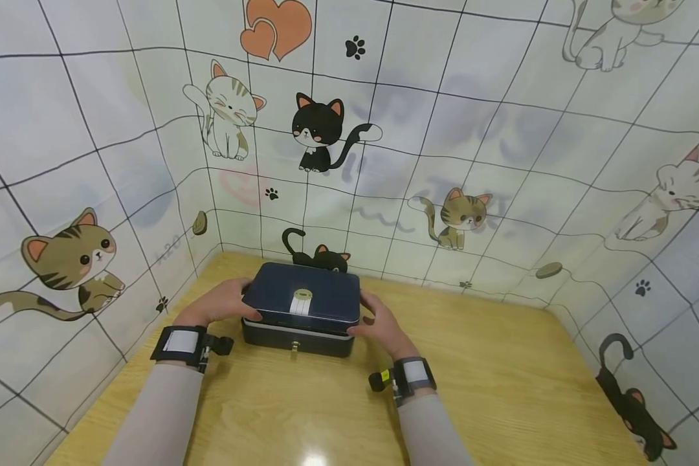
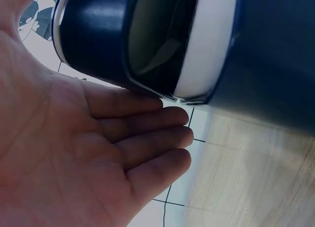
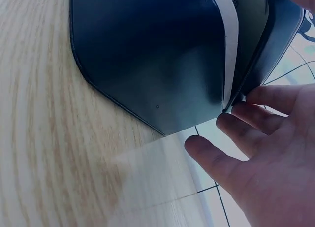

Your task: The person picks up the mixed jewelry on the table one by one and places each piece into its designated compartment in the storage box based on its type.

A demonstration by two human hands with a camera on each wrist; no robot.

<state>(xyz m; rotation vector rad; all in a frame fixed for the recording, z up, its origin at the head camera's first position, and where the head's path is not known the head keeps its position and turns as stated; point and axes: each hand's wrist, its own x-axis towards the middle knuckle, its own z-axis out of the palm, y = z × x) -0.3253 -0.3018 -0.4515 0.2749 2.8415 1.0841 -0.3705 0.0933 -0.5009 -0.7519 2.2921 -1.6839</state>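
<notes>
A dark blue lidded box (image 1: pixel 268 333) stands on the wooden table, its lid (image 1: pixel 332 291) raised a little at the front. A dark gap shows between lid and base. The lid bears an oval gold-coloured plate (image 1: pixel 303 294); a small metal clasp (image 1: pixel 295 347) sits on the base's front. My left hand (image 1: pixel 224 303) grips the lid's left end, thumb at the front corner, fingers (image 2: pixel 152 143) along the side. At the right end, my right hand (image 1: pixel 384 327) holds the lid the same way, with fingers (image 3: pixel 241 131) by the hinge side. The box's contents are hidden.
The wooden table (image 1: pixel 489 369) extends to the right of the box and in front of it. Behind and on both sides rises a white gridded wall covering (image 1: pixel 396 175) with printed cats. A strapped wrist camera (image 1: pixel 180 343) sits on each arm.
</notes>
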